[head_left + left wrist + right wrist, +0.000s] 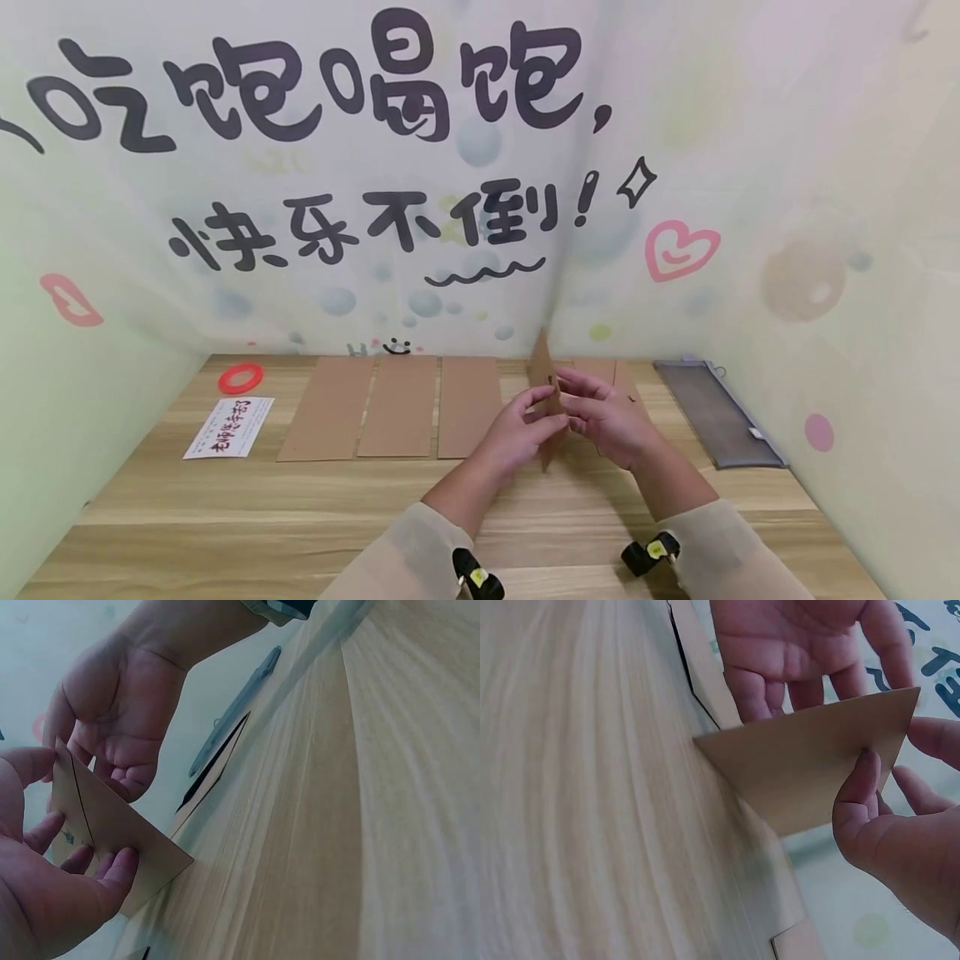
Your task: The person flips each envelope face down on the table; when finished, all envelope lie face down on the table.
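Note:
A brown kraft-paper envelope (544,367) stands on edge above the table, its face turned sideways, between my two hands. With fingertips on its left face, my left hand (517,429) holds it; a dark fold line and a small printed mark show there in the left wrist view. My right hand (611,421) grips it from the other side, the thumb on the plain face in the right wrist view. Three similar brown envelopes (468,408) lie flat in a row to the left. Behind my right hand lies more brown envelope paper (630,387), partly hidden.
On the wooden table (300,525), a red ring (241,378) and a white card (228,427) with red writing lie at far left. A grey zip pouch (716,412) lies at far right. A printed cloth backdrop (360,317) rises behind the table.

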Tool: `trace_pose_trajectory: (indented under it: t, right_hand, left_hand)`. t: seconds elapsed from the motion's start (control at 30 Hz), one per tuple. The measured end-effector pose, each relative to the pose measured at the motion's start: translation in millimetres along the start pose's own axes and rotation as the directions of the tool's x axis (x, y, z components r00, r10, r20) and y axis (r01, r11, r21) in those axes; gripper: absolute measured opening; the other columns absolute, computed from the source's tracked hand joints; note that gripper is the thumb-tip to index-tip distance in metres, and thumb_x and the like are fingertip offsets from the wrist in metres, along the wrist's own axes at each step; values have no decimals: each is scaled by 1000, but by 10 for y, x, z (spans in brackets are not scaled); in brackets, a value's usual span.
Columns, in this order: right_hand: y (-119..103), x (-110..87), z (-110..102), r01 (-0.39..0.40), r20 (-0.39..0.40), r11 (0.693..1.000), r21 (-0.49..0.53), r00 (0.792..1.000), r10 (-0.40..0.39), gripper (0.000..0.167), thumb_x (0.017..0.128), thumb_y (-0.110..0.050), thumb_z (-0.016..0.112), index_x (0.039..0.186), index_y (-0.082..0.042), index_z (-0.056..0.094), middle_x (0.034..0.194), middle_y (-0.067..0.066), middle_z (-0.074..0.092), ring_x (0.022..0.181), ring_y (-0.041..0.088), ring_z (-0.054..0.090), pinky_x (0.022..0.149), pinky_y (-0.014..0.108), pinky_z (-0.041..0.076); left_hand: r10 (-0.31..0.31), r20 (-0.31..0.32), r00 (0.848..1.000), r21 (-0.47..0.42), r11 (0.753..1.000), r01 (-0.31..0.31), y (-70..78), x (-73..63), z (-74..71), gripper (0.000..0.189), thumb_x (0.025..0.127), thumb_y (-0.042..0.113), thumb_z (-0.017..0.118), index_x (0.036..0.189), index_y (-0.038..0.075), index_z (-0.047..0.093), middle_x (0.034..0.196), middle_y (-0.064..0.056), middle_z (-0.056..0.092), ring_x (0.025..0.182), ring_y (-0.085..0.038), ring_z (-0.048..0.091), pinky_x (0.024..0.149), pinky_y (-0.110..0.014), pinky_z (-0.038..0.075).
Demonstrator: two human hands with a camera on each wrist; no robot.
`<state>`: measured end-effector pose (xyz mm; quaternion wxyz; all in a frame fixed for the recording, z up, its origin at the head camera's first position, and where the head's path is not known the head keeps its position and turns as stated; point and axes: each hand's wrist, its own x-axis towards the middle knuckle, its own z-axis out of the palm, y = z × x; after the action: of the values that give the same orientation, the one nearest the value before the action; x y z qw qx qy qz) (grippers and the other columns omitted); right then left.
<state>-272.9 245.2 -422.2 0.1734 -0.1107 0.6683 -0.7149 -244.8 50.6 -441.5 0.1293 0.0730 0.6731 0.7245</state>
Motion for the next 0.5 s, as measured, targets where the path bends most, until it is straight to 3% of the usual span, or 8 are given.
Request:
trace_pose_trajectory:
  t: [0.23, 0.5]
  right_hand:
    - [-18, -12, 72, -12, 2, 1000, -25, 1000, 12, 69, 108, -14, 60, 168, -3, 28, 167, 21, 34, 126, 10, 61, 97, 21, 56]
    - [5, -4, 64, -44, -15, 996, -71, 999, 43, 69, 109, -21, 61, 169, -11, 29, 173, 18, 30, 138, 20, 56, 100, 25, 57]
  left_hand:
    - [21, 26, 999, -38, 999, -20, 33, -26, 22, 61, 100, 28, 76, 156, 24, 53, 161, -1, 53, 145, -24, 58, 113, -41, 56]
    - [53, 23, 998, -76, 996, -51, 50, -27, 36, 57, 103, 21, 72, 157, 22, 53, 160, -7, 55, 137, -20, 63, 108, -38, 59]
